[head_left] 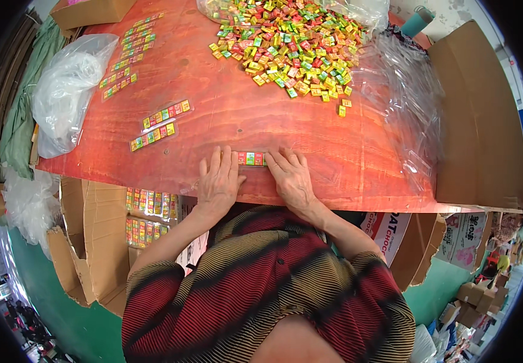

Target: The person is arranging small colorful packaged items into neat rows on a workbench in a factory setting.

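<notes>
A short row of small red, green and yellow boxes (251, 158) lies near the table's front edge, between my hands. My left hand (219, 184) rests flat over its left end, fingers stretched out and thumb apart. Over the right end lies my right hand (293, 180), its fingers also extended. The fingers hide both ends of the row. To the left are two more rows in clear plastic sleeves, a farther one (166, 115) and a nearer one (152, 137).
A large heap of loose small boxes (297, 51) covers the far middle. Clear plastic sleeves (403, 103) pile up by an upright cardboard box (479, 121) at right. Several finished-looking rows (131, 51) and a plastic bag (71, 85) lie at left. Below stands an open carton (107, 236).
</notes>
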The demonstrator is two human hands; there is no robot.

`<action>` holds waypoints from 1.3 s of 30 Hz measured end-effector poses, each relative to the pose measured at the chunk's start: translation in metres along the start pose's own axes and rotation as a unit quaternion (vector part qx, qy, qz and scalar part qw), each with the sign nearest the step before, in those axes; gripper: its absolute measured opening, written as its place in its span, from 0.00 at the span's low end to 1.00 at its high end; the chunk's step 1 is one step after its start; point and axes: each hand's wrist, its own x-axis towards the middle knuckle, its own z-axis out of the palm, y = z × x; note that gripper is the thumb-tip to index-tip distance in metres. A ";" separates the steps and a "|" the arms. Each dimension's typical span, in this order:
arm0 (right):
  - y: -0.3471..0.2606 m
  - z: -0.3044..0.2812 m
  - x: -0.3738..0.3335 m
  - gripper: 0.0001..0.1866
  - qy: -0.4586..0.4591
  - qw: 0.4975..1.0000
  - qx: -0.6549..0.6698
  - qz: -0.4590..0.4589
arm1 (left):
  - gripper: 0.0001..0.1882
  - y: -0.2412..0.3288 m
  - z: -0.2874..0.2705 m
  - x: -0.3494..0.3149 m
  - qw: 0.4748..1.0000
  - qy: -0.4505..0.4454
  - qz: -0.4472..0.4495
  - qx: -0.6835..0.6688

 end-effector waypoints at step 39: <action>0.035 -0.012 0.000 0.16 0.041 0.979 0.202 -0.009 | 0.33 -0.047 -0.003 -0.005 0.983 -0.004 -0.180 0.032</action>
